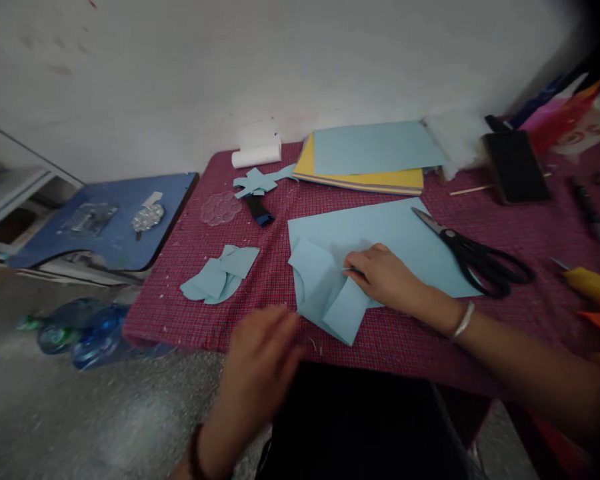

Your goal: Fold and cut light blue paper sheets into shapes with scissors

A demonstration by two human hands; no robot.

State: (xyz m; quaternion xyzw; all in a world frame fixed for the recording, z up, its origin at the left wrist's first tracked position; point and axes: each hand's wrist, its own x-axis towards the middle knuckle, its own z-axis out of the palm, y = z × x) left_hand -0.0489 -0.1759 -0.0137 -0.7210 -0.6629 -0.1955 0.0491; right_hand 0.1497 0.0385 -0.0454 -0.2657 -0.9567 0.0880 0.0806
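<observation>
My right hand [380, 273] is closed in a pinch above the light blue sheet [395, 233]. A thin pale sliver shows at its fingertips, too small to name. Just below and left of that hand lie cut, partly folded light blue paper pieces [313, 267], with curved and straight edges. My left hand [263, 353], blurred, hovers at the table's front edge with fingers stretched out and nothing in them. Black-handled scissors [473, 257] rest on the sheet's right side, blades pointing away to the left. Farther left is a small pile of blue cutouts [220, 273].
Blue scraps [255, 181] partly cover a black object [259, 210], beside a clear scalloped plastic piece [221, 209]. Behind stand a white roll [257, 155] and stacked yellow paper [360, 180]. A dark box [515, 167] and yellow-handled tool [590, 283] lie right. Plastic bottles [100, 340] are on the floor.
</observation>
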